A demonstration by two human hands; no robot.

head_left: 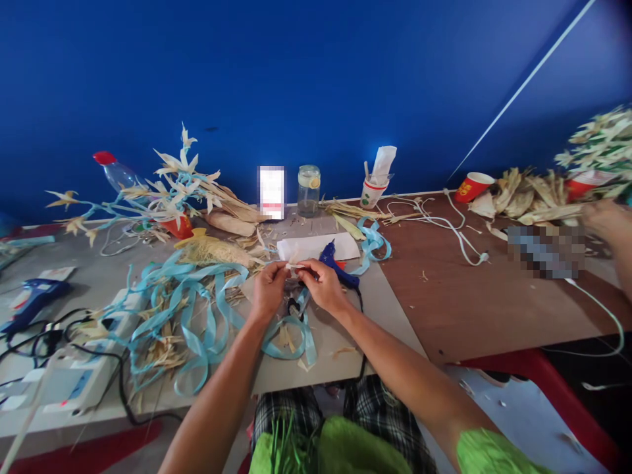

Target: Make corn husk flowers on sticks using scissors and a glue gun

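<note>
My left hand [269, 289] and my right hand [323, 284] meet over the middle of the table, fingers pinched together on a small pale strip of corn husk [295, 266] held between them. Light blue ribbon [197, 316] lies in loops under and to the left of my hands. A blue glue gun [338, 266] rests just behind my right hand on a white sheet [316, 245]. A branch of husk flowers wrapped in blue ribbon [162, 191] stands to the back left.
A glass jar [309, 189], a paper cup with sticks [372, 191] and a red cup [471, 186] stand at the back. Husk piles [528, 194] lie at the right, where another person's arm [615, 230] reaches in. A second glue gun [32, 296], power strips and cables lie at the left.
</note>
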